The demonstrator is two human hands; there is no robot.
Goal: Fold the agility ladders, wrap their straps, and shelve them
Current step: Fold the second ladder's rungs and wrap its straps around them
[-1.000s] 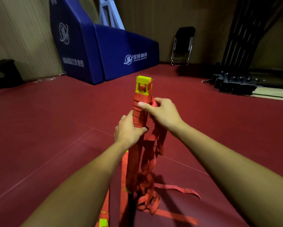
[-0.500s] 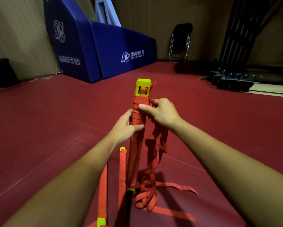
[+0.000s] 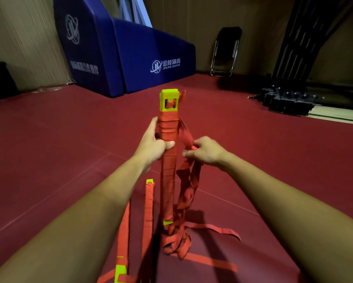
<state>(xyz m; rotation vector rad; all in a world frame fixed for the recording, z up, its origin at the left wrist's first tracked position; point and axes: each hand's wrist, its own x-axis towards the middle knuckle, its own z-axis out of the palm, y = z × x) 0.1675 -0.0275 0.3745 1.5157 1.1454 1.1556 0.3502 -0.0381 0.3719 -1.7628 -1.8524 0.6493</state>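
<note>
A folded agility ladder bundle (image 3: 168,176), yellow rungs wound in red strap, stands upright on the floor in front of me. Its yellow top end (image 3: 170,100) sticks out above the wraps. My left hand (image 3: 153,147) grips the bundle just below the upper wraps. To the right of the bundle, my right hand (image 3: 207,153) is pinched on the loose red strap (image 3: 188,184). The strap hangs in loops to a pile at the bundle's foot. A second wrapped bundle (image 3: 149,203) and another strap-covered piece (image 3: 123,235) stand below my left forearm.
A strap tail (image 3: 216,228) lies on the dark red floor to the right. Blue padded mats (image 3: 130,56) lean at the far wall, with a folded black chair (image 3: 225,52) beside them. A black metal frame base (image 3: 290,99) sits at the right.
My right hand has come off the top of the bundle and moved down and right, pulling the strap out. My left hand has shifted slightly up the bundle.
</note>
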